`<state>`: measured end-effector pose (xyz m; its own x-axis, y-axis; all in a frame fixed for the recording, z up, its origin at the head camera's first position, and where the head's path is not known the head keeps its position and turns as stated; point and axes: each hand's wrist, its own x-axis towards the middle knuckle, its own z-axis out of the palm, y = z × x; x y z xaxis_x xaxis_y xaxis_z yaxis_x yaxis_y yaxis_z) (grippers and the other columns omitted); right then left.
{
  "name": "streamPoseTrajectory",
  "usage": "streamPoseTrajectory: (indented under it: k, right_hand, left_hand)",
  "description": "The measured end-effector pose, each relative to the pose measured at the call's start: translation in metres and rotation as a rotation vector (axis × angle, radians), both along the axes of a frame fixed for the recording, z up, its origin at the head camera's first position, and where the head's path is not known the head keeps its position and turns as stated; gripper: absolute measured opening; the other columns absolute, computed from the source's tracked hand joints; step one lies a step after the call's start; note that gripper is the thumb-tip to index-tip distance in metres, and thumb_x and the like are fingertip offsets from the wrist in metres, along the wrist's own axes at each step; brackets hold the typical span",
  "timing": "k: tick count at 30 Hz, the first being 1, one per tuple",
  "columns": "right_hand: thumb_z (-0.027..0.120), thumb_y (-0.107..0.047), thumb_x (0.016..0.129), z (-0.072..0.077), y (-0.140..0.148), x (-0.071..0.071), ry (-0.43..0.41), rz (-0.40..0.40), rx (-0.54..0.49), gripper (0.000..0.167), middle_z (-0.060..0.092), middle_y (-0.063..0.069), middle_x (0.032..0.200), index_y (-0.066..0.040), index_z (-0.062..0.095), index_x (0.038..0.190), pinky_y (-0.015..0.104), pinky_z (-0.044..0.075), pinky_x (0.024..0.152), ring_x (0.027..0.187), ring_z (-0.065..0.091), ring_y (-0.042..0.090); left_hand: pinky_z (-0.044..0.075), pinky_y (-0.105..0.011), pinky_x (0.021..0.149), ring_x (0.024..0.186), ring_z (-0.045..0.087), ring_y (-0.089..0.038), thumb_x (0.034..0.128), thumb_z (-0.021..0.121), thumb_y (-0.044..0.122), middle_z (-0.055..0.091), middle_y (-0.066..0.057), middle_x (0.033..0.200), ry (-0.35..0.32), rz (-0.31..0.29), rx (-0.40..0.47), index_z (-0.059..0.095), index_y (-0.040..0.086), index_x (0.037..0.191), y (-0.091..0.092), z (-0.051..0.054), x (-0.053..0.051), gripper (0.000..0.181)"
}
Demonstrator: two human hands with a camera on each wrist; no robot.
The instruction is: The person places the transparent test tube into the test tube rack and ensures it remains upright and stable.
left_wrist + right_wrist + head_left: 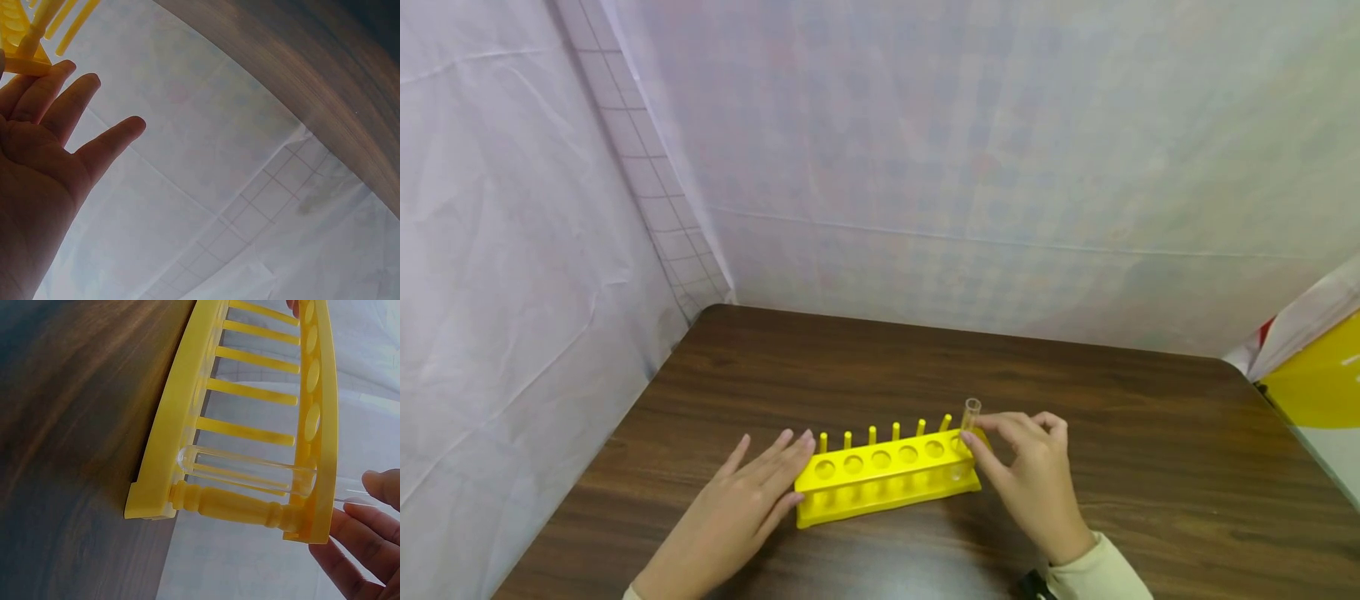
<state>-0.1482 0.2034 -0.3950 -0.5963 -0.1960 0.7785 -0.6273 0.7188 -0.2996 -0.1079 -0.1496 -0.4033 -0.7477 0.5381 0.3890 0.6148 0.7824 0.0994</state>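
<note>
A yellow test tube rack (880, 487) stands on the table, with a row of round holes and a row of pegs behind them. My left hand (741, 496) holds the rack's left end, thumb at the front and fingers at the far side, the other fingers spread out straight. At the opposite end, my right hand (1033, 475) pinches the upper part of a clear test tube (972, 408) between thumb and forefinger. The tube passes through the rightmost hole. In the right wrist view, the glass tube's rounded bottom (187, 459) is at the rack's base.
A dark wood-grain table (1150, 467) lies under the rack. Pale cloth sheets (962, 167) hang behind it and on the left side. Beyond the right edge there is a yellow and white surface (1315, 375). Something black (1036, 586) shows by the right sleeve.
</note>
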Motion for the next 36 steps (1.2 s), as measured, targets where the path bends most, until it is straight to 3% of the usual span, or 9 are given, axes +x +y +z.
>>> streamPoseTrajectory:
  k: [36]
  right_hand:
    - [0.090,-0.008,0.073,-0.0051,0.0044,0.0012,0.009,0.006,0.018,0.026,0.077,0.011,0.091,-0.001,0.076,0.094,0.043,0.034,0.084,0.079,0.072,0.026]
  left_hand:
    - [0.036,-0.065,0.113,0.142,0.048,-0.027,0.1007,0.068,0.028,0.043,-0.004,0.159,0.001,-0.004,0.008,0.048,0.009,0.154,0.0001,-0.0002,-0.0002,0.060]
